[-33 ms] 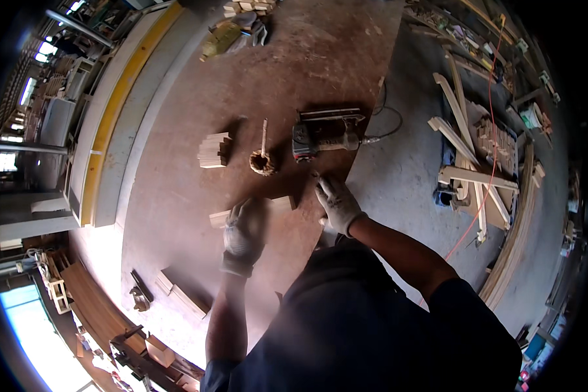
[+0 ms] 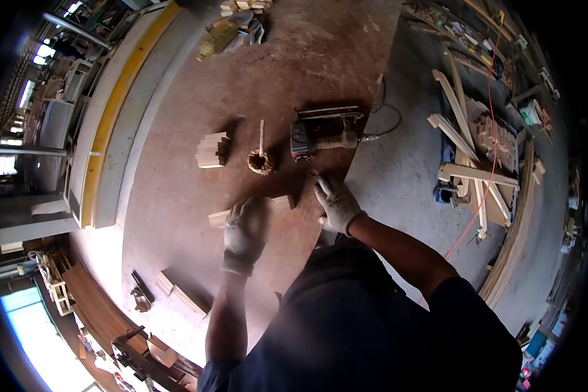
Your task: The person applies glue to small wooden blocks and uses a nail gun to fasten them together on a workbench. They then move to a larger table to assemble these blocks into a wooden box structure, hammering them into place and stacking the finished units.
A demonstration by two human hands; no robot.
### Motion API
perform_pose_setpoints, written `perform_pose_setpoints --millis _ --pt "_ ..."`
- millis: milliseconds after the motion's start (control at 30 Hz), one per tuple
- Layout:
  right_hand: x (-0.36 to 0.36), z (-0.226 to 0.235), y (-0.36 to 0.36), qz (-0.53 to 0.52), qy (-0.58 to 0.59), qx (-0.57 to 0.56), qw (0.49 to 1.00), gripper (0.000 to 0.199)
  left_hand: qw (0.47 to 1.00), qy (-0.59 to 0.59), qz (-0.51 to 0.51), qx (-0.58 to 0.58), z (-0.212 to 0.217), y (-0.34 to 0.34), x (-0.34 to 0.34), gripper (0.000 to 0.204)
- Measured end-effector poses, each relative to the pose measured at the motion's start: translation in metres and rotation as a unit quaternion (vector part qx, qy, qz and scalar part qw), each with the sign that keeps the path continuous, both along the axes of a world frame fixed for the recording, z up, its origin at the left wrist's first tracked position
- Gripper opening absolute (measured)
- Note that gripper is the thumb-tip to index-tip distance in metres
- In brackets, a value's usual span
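Note:
My left hand, in a light work glove, lies over the middle of a short wooden strip on the brown workbench and grips it; the strip's ends stick out on both sides. My right hand, also gloved, rests with fingers spread at the bench's right edge, just below a grey power tool with its cable trailing right. It holds nothing that I can see. A small round pot with a stick in it stands just beyond the strip.
A stack of small wooden blocks sits left of the pot. More wood pieces and a clamp lie at the bench's near left. Timber offcuts and an orange cable cover the concrete floor at right.

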State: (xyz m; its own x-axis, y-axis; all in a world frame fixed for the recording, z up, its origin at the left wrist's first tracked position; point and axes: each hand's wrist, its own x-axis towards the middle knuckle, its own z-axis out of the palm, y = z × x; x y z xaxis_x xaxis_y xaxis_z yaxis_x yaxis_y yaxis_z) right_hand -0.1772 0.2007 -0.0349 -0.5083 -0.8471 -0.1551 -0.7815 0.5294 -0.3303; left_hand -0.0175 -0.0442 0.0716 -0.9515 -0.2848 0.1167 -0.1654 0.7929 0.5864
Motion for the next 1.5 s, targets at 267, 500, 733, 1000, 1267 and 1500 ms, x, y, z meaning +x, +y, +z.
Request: perform_pose_setpoints --millis 267,500,733,1000,1267,1500 --pt "0.002 0.0 0.001 -0.029 -0.041 -0.005 0.999 0.093 0.99 -0.086 -0.099 -0.059 -0.013 0.009 -0.031 0.059" --pt "-0.002 0.005 -0.001 -0.015 -0.036 0.009 0.999 0.096 0.988 -0.088 -0.119 -0.051 -0.02 0.011 -0.038 0.061" --pt "-0.003 0.006 -0.002 -0.022 -0.074 0.014 0.997 0.097 0.991 -0.081 -0.097 -0.04 -0.028 0.014 -0.037 0.059" --pt "-0.003 0.007 -0.002 -0.023 -0.084 0.032 0.996 0.1 0.994 -0.08 -0.064 -0.044 -0.046 0.013 -0.031 0.055" --pt "-0.003 0.005 -0.002 -0.012 -0.063 0.032 0.997 0.1 0.994 -0.078 -0.067 -0.046 -0.049 0.012 -0.029 0.054" --pt "-0.002 0.005 -0.003 -0.011 -0.057 0.038 0.998 0.1 0.994 -0.073 -0.067 -0.044 -0.055 0.01 -0.028 0.054"
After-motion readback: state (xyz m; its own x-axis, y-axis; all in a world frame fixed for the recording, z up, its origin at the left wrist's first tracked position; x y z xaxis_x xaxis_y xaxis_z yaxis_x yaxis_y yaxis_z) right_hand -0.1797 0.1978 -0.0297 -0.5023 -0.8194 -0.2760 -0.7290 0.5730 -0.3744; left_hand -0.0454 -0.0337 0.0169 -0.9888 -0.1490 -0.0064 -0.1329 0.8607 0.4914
